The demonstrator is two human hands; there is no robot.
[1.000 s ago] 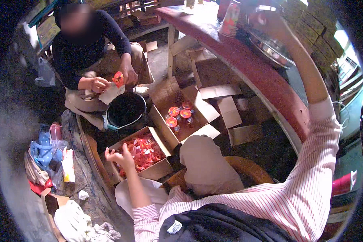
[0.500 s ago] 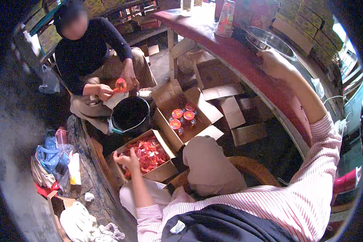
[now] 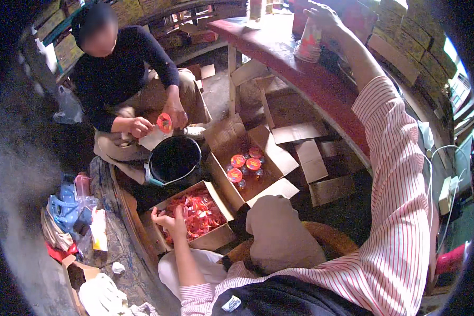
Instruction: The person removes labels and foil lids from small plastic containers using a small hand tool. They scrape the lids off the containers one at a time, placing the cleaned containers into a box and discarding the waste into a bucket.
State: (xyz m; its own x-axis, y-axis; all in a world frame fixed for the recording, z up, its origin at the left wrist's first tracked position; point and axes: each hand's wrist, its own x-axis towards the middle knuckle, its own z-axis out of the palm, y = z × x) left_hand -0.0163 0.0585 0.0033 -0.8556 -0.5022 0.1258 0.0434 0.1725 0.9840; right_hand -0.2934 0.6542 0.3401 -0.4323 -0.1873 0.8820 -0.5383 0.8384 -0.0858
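A long red-topped table [image 3: 268,39] fills the upper right, its near edge slanting down toward the person's right side. Across from it a co-worker [image 3: 126,63] in a dark top sits holding a red-lidded cup [image 3: 164,123] over a black bucket [image 3: 192,176]. An open carton [image 3: 273,157] stands between bucket and table, its flaps spread outward; more carton flaps [image 3: 312,160] lie under the table edge. The person's knee [image 3: 282,226] rises just in front of that carton, leaving a narrow strip of dark floor on its table side. Beside the carton, nearer the person, is a smaller box [image 3: 218,238] full of red scraps [image 3: 197,213]. A stack of clear cups [image 3: 306,48] with red print stands near the table's edge; the print is too blurred to read. The right hand [image 3: 324,18] is at the top of this stack; whether it grips I cannot tell. The left hand [image 3: 173,222] is spread, palm loose, over the scraps' left side, with nothing visible in it. Orange-red lids [image 3: 238,160] in the carton carry small yellow marks, unreadable; a white label [image 3: 230,304] on the person's dark garment bears dark lettering.
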